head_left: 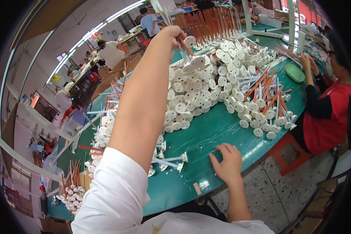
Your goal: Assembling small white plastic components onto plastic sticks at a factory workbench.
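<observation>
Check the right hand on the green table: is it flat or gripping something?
Flat and empty: the right hand rests palm down on the green table, fingers spread, holding nothing.

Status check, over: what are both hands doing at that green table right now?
Left hand raised, gripping thin rods over the heap of white disc-headed pins. Right hand flat on the green table, empty. Another person's hands opposite, apart.

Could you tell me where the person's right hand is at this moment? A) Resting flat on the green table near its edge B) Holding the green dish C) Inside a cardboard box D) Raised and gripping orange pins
A: the right hand lies palm down on the green table, empty.
</observation>
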Motion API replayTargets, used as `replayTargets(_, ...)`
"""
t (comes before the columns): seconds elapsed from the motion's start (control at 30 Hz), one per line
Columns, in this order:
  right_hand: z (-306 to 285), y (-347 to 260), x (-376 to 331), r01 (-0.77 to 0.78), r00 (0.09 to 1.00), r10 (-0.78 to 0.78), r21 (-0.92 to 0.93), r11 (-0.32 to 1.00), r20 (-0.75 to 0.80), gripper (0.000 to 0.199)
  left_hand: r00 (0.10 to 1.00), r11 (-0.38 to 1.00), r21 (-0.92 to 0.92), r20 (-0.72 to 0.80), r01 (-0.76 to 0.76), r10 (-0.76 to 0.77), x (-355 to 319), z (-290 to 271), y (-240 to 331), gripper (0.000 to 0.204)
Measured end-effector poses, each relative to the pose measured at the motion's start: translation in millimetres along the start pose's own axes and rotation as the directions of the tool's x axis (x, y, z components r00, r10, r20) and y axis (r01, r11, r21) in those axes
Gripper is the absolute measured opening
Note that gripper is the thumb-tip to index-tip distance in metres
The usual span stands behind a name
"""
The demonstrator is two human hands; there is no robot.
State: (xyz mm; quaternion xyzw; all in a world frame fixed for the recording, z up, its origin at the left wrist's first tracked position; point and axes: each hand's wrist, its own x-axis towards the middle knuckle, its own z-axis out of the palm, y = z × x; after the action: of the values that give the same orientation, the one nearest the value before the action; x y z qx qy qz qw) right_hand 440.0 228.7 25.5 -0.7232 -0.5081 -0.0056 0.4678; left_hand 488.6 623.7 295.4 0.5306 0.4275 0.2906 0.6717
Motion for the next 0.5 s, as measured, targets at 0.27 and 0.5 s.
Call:
replayTargets(0.27, -2, 1, 8, -0.055, 0.998, 0.053, 0.088, 0.995, 0.034, 0.041, 0.962, 0.108, 0.989, -0.127, 0.103, 0.242, 124, -23, -33, 0.036)
replayTargets(0.5, -6, 9, 8, -0.065, 0.998, 0.064, 0.107, 0.992, 0.017, 0.040, 0.995, -0.434, 0.896, -0.104, 0.091, -0.006, 106, 0, -58, 0.050)
